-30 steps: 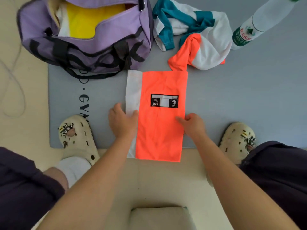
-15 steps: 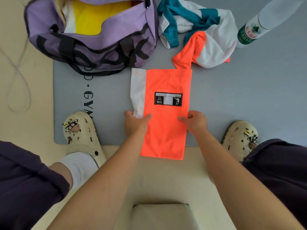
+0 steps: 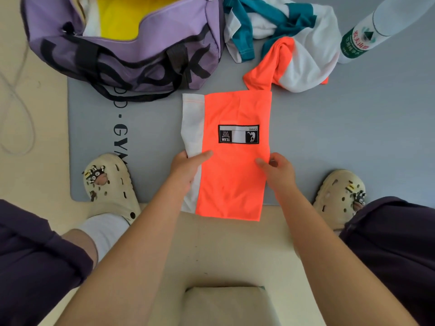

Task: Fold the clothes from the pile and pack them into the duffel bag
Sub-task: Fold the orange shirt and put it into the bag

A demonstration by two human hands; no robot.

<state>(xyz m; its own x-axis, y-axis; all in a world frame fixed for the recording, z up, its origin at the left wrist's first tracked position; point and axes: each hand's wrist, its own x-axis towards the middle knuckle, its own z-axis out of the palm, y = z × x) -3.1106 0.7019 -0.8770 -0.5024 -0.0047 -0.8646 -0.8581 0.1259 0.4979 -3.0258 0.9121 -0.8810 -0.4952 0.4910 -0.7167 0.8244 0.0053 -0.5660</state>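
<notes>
A grey mat [image 3: 329, 137] spreads beneath and beyond both hands, covering most of the floor ahead. Beyond the left hand [image 3: 186, 168] sits the purple duffel bag [image 3: 131, 55], unzipped, with yellow and white cloth showing inside — its black strap trails onto the mat toward the hands. Beyond the right hand [image 3: 279, 169] lies the pile [image 3: 282, 38] of teal, white and orange clothes, one orange end touching the far corner of the orange shirt [image 3: 233, 175]. That shirt lies folded into a long strip between the hands, near end overhanging the mat edge. The left hand pinches its white-banded side, thumb on top; the right hand pinches the opposite edge. A water bottle [image 3: 367, 34] lies far beyond the right hand, past the pile. A cream clog [image 3: 108, 184] rests outside each wrist.
</notes>
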